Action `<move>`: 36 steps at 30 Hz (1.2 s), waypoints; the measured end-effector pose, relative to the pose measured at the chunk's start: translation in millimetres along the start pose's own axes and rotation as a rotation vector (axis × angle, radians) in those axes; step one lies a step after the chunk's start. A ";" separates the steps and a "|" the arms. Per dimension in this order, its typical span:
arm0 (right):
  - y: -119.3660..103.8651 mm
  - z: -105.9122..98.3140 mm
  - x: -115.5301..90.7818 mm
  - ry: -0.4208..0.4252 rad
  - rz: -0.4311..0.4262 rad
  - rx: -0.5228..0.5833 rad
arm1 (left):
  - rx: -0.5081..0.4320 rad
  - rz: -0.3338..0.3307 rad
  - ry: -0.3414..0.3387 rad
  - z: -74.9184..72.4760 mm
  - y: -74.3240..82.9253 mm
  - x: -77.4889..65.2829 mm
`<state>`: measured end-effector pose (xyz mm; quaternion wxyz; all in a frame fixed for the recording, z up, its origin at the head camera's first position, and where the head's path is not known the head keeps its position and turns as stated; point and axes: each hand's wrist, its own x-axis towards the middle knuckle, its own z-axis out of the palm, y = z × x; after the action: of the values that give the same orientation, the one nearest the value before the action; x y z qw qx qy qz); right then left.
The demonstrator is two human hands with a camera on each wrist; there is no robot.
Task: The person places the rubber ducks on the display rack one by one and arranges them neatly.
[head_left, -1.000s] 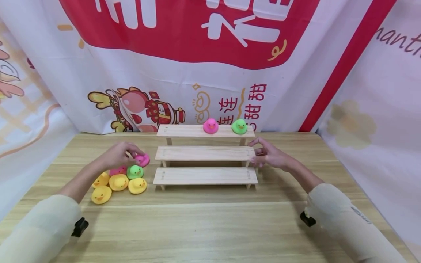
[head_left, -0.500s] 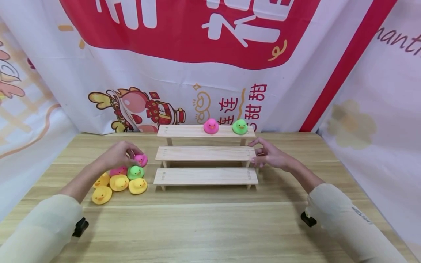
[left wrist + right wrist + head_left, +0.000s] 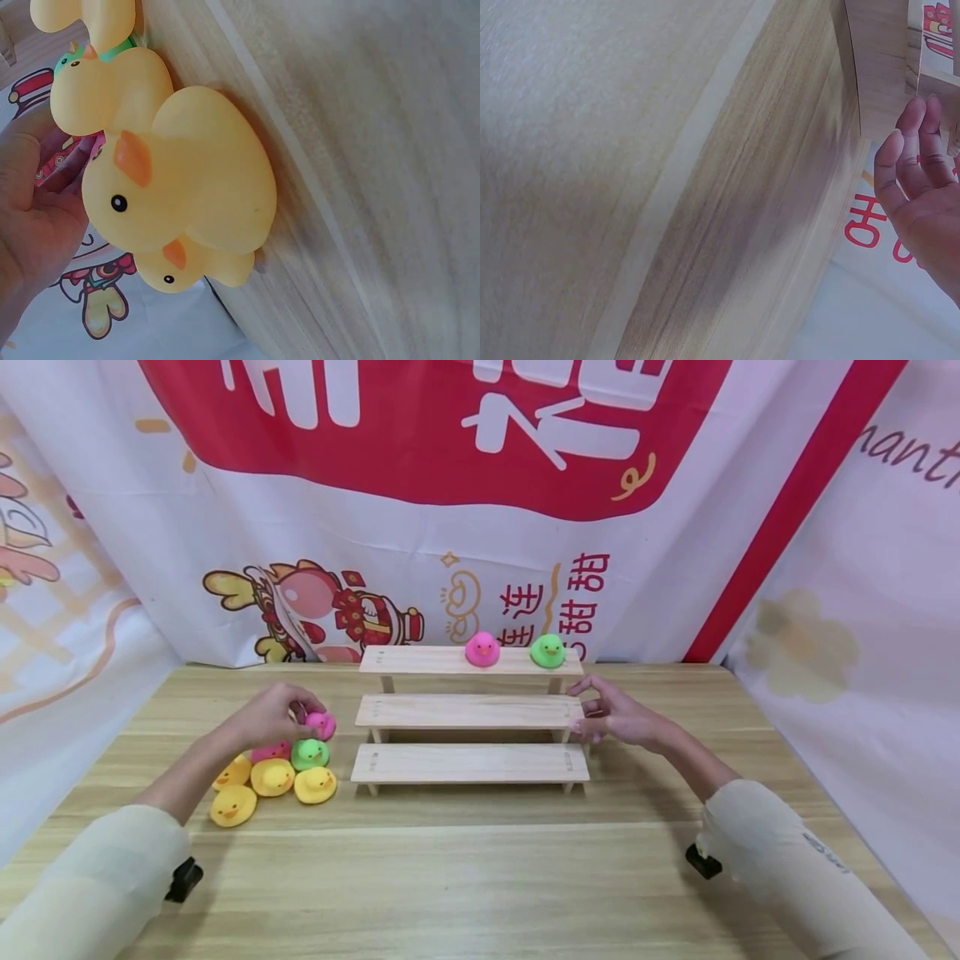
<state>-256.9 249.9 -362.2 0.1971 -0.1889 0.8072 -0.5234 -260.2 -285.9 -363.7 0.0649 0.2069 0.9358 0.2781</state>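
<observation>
My left hand (image 3: 272,717) pinches a pink rubber duck (image 3: 322,725) at the back of a group of ducks on the table. A green duck (image 3: 310,754) sits right in front of it, beside another pink duck (image 3: 272,751) partly covered by the wrist. Several yellow ducks (image 3: 206,172) fill the left wrist view. My right hand (image 3: 618,716) holds the right end of the middle step of a three-tier wooden display shelf (image 3: 468,764), thumb at the front edge and fingers at the back. On the top step stand a pink duck (image 3: 482,649) and a green duck (image 3: 548,651).
The shelf stands on a wood-grain table (image 3: 450,877) against a printed cloth backdrop (image 3: 390,552). More cloth hangs along both sides. Dark clips (image 3: 703,861) show under both sleeves.
The left hand has drawn the pink duck slightly left, closer to the green duck. The right hand keeps its place at the shelf.
</observation>
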 end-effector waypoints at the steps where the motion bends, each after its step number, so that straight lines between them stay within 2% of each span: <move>1: 0.2 0.2 -0.1 -0.001 -0.002 0.002 | -0.001 -0.003 0.004 -0.3 -0.5 -0.4; 14: -1.6 1.6 0.8 -0.005 -0.006 -0.007 | -0.024 0.006 0.102 -16.2 0.5 -12.7; 18: -1.5 1.4 1.8 -0.009 -0.007 -0.016 | -0.014 0.028 0.129 -18.3 -0.5 -17.3; 25: 2.1 -0.6 -3.6 0.005 0.001 0.000 | -0.043 0.081 0.196 -18.7 2.1 -10.4; 31: 2.0 0.3 -0.9 -0.003 0.001 0.003 | -0.080 0.051 0.256 -22.2 12.8 -9.4; 36: 1.0 0.5 -0.2 -0.005 0.002 0.007 | -0.118 0.058 0.349 -24.9 22.7 -7.4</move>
<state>-256.6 249.9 -363.3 0.2003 -0.1887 0.8050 -0.5255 -251.5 -284.1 -330.4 -0.0942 0.1783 0.9085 0.3660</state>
